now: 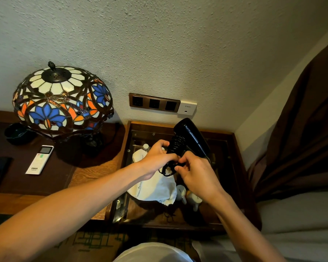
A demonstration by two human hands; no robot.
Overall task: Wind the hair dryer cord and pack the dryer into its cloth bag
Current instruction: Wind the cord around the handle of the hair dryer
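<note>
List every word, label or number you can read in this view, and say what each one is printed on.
White cloth bag: grey lettering running along it, partly hidden by the left hand; only the ending "...ssion" reads, the rest is unclear.
White remote control: small dark print near its lower end, too small to read.
White wall plate: tiny mark, too blurred to read.
Black hair dryer: no readable text.

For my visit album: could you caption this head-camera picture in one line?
Both hands, left and right, wind the coiled cord around a black hair dryer above its white cloth bag.
</note>
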